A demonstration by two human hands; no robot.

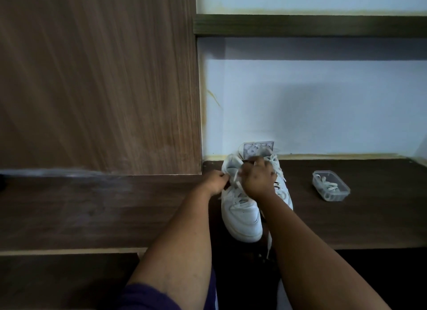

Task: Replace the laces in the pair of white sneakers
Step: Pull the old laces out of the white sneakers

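Two white sneakers stand side by side on a dark wooden shelf (pixel 346 217), toes toward me. The left sneaker (pixel 242 217) is in full view; the right sneaker (pixel 285 194) is mostly hidden behind my right arm. My left hand (pixel 216 182) pinches a white lace (pixel 235 178) at the left sneaker's upper eyelets. My right hand (pixel 258 180) is closed over the laces near the sneakers' tongues. One loose lace end (pixel 269 242) hangs down over the shelf's front edge.
A clear plastic container (pixel 330 188) holding other white laces sits on the shelf to the right. A small card (pixel 256 149) leans on the wall behind the sneakers. A wooden cabinet panel (pixel 99 78) rises at left; another shelf (pixel 309 25) runs above.
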